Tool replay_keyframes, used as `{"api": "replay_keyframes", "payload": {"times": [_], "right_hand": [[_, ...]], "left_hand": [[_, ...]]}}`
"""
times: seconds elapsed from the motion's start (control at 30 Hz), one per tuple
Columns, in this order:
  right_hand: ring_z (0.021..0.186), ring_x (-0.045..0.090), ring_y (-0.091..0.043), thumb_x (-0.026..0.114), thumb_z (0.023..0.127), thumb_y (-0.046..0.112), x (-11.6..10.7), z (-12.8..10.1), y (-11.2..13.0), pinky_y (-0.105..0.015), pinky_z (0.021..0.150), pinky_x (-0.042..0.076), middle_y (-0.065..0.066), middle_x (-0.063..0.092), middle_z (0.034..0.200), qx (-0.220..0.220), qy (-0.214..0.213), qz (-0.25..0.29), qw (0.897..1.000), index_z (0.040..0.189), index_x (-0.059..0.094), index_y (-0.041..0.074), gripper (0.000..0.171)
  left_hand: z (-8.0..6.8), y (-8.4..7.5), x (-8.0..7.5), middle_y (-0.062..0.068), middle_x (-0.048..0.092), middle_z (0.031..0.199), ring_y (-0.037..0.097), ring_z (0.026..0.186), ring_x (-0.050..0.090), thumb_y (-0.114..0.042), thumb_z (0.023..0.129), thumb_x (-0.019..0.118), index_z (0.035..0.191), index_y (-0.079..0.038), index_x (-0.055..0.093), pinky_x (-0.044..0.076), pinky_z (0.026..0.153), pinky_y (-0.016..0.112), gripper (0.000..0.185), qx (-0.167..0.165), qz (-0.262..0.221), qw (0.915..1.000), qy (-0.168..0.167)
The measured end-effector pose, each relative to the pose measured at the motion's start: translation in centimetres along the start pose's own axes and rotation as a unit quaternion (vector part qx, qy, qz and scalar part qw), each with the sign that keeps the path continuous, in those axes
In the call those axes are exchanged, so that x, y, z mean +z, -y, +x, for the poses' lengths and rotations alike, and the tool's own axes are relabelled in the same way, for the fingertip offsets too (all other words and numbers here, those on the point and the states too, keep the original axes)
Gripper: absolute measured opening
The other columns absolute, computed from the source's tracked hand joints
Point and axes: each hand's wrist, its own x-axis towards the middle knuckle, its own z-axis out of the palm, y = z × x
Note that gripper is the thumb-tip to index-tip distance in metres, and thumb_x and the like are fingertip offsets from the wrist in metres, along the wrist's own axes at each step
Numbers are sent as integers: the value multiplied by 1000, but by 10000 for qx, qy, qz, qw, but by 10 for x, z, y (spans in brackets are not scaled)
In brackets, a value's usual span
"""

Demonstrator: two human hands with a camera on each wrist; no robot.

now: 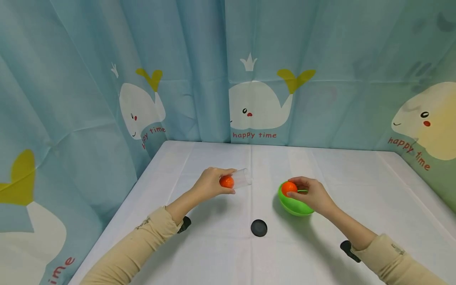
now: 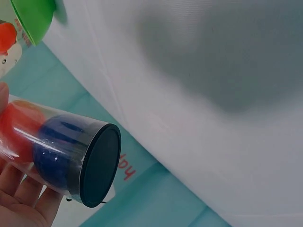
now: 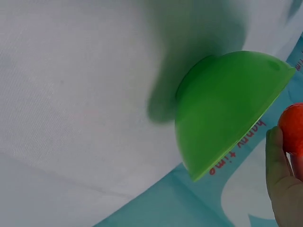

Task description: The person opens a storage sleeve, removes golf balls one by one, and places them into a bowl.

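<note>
My left hand grips a clear plastic tube lying on its side above the table, its far end toward the right. An orange ball shows inside it. From the left wrist, a blue ball is also visible in the tube, beside the black cap that closes the near end. Between thumb and fingers, my right hand pinches another orange ball. That ball is over the green bowl, and the right wrist view has it above the bowl's rim.
A round black lid lies flat on the white-covered table, between the forearms and nearer the front. Behind and to the left hangs a blue curtain with printed whales, close to the table's far edge.
</note>
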Motion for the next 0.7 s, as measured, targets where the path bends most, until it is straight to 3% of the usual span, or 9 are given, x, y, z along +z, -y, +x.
{"api": "replay_keyframes", "payload": {"times": [0.23,0.7], "right_hand": [[92,64,-32,73,79,3,-1,-1,-2,-34,77,57,-23,66,105,-350,105,-506,9981,112,60,-11,38],[87,65,-28,73,77,1,-2,-1,-12,-38,75,56,-16,67,96,-492,765,-1388,9861,108,62,-11,35]], "left_hand": [[0,0,-1,10,66,120,24,102,63,-20,70,83,127,-11,61,52,88,36,62,50,-17,10000,35],[-1,3,-1,11,66,119,25,101,62,-21,70,83,127,-11,61,52,88,37,62,35,33,10000,65]]}}
